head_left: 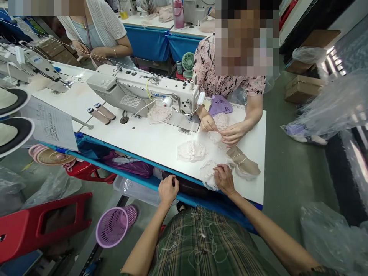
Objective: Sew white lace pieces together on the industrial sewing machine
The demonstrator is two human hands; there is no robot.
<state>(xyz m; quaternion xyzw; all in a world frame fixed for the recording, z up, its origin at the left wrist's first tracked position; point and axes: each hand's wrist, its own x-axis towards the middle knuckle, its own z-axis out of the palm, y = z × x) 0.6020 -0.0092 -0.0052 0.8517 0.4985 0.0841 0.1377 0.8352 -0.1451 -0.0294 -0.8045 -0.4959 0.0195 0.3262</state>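
- Two bare hands of the person are at the near side of the white tabletop (143, 140).
- The right hand (225, 179) has its grip closed on the edge of a white lace piece (207, 172); thumb and fingers are bent together there.
- This white lace piece lies at the front edge of the tabletop, just to the left of the fingers.
- The left hand (168, 188) is before the front edge, near the blue cloth (138, 163). Its fingers are curled, the grip nearly closed — if something is inside, I cannot tell.
- Another lace piece (191, 151) lies a little farther in, apart from both hands.
- To the right of the right hand lies a beige bundle (244, 163), with a pale band around it.
- Across the tabletop, a co-worker's hands (233, 133) hold a small white piece (216, 138) between the fingers.
- Near them lies a purple sheet (220, 106) with dark printing.
- A sewing machine (143, 88) stands at the left of this co-worker's work — two thread spools (105, 112) are near its base.
- On the floor are a purple basket (112, 228) and a red stool (14, 234).
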